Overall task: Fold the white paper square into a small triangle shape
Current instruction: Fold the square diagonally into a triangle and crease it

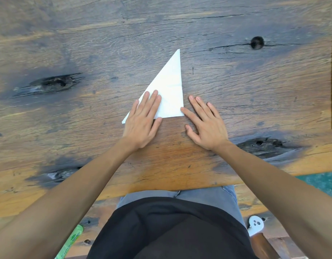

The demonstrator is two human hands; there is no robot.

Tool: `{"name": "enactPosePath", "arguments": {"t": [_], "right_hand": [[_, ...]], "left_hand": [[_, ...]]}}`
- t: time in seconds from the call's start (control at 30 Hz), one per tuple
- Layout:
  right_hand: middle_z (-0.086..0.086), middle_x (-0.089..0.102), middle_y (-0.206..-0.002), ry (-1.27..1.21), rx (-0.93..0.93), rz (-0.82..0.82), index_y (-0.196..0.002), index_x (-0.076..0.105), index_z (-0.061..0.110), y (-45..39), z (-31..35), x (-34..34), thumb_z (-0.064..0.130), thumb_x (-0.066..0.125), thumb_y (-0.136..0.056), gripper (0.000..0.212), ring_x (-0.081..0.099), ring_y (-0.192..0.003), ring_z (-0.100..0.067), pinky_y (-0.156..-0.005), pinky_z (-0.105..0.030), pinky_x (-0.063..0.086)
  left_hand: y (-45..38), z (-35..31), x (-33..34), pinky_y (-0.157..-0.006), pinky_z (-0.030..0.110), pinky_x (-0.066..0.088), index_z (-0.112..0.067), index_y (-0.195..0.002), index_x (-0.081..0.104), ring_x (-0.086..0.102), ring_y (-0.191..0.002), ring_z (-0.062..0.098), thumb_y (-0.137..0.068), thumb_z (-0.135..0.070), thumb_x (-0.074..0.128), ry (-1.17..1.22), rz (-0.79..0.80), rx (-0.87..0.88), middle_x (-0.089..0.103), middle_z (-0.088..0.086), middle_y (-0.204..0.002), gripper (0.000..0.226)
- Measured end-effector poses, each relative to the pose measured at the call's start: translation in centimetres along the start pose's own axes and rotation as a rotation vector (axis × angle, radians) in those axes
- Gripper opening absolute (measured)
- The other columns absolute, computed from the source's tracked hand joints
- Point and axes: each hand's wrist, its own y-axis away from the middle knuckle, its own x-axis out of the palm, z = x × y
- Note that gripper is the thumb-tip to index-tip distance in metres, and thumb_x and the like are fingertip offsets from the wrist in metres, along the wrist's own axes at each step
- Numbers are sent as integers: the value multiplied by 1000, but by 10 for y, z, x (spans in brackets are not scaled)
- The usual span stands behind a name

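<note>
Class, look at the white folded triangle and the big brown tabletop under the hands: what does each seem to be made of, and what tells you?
White folded triangle: apparently thin matte paper, with faint crease lines and sharp flat edges. Brown tabletop: wood, showing grain, cracks and dark knots; the slight sheen suggests a varnished or oiled finish.

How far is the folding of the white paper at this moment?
Done: the white paper already lies on the wooden table as a large triangle. In hand: the left hand presses flat on its near left part, and the right hand touches its near right corner with a fingertip. Left: probably folding it again to make it small.
</note>
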Motion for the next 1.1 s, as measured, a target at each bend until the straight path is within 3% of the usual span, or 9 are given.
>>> {"name": "enactPosePath", "arguments": {"t": [0.2, 0.43, 0.6, 0.7, 0.83, 0.97, 1.1], "right_hand": [[-6, 18, -175, 17, 2, 19, -162, 32, 31, 0, 0, -1, 43, 45, -105, 60, 15, -162, -22, -131, -45, 16], [-5, 17, -175, 27, 4, 15, -161, 34, 31, 0, 0, 0, 43, 42, -106, 57, 13, -162, -21, -131, -45, 16], [-8, 25, -172, 0, 32, 65, -156, 43, 30, -6, 8, -16, 58, 49, -98, 66, 27, -157, -28, -123, -48, 20], [-9, 26, -172, 63, -88, 48, -159, 38, 25, -28, 28, -23, 64, 42, -99, 72, 35, -153, -27, -119, -48, 21], [-3, 21, -174, 89, -305, 120, -165, 28, 20, -66, 66, -16, 63, 38, -102, 77, 18, -161, -21, -128, -46, 18], [-3, 19, -174, 82, -383, 191, -166, 24, 18, -92, 69, -5, 62, 37, -104, 77, 15, -162, -20, -130, -47, 16], [0, 19, -174, 99, -418, 225, -166, 21, 20, -103, 48, -4, 62, 30, -105, 75, 15, -162, -20, -130, -48, 15]], "left_hand": [[24, 33, 13, -130, 45, 7, -18, -164, 0, -4, -160, 19, -108, -42, 23, -125, 38, 23, -1, 1, -174, 65], [36, 51, 17, -129, 43, 10, -14, -164, 6, 4, -161, 22, -107, -44, 20, -194, -8, 64, 6, 5, -173, 66], [35, 52, 22, -129, 45, 12, -14, -164, 6, 4, -161, 22, -105, -48, 22, -192, -45, 78, 7, 6, -173, 70], [35, 53, 26, -130, 45, 12, -13, -164, 5, 3, -161, 22, -104, -49, 22, -202, -64, 81, 7, 6, -173, 72], [35, 53, 25, -130, 45, 11, -11, -163, 10, 5, -161, 23, -103, -49, 23, -216, -76, 88, 10, 8, -173, 73], [34, 53, 26, -129, 47, 14, -6, -161, 20, 12, -160, 26, -102, -49, 27, -225, -79, 87, 23, 14, -169, 73], [34, 54, 25, -129, 46, 13, -11, -163, 12, 8, -160, 24, -101, -49, 29, -202, -85, 82, 12, 9, -172, 75]]}}
